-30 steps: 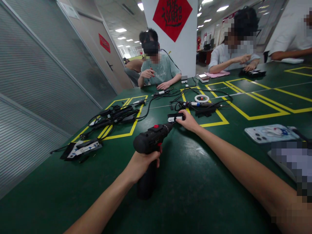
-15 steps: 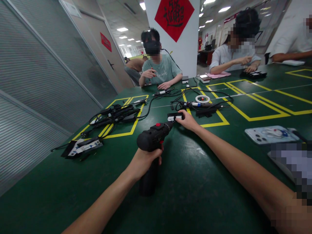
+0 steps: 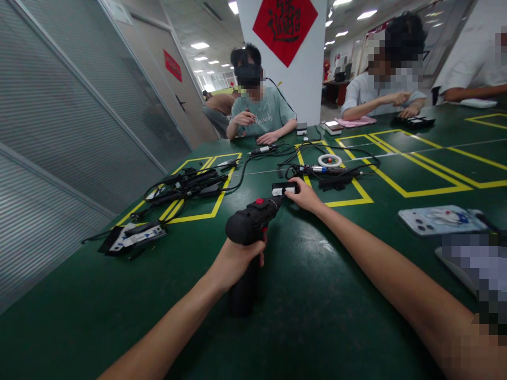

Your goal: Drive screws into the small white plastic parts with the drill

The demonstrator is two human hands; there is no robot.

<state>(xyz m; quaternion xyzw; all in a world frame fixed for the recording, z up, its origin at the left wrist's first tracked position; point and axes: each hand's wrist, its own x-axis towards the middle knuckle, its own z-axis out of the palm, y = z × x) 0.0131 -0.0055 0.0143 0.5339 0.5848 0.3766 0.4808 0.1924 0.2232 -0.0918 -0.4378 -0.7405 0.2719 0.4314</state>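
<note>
My left hand (image 3: 237, 259) is wrapped round the grip of a black cordless drill (image 3: 251, 219) with a red switch on top. The drill points away from me, and its tip reaches the near side of a small black and white block (image 3: 280, 190). Whether the bit touches the block I cannot tell. At the block's right end, my right hand (image 3: 304, 196) pinches it between thumb and fingers on the green table (image 3: 317, 295). The drill's lower body is dark and partly hidden by my left hand.
Black cabled tools (image 3: 190, 187) lie at left, beside a black and white packet (image 3: 134, 237). Beyond my right hand are a white tape ring (image 3: 329, 161) and a pen-like tool (image 3: 332, 171). A phone (image 3: 441, 220) lies at right. Two co-workers (image 3: 263, 113) sit across the table.
The drill and my left hand have shifted very slightly right. My right hand stays on the block.
</note>
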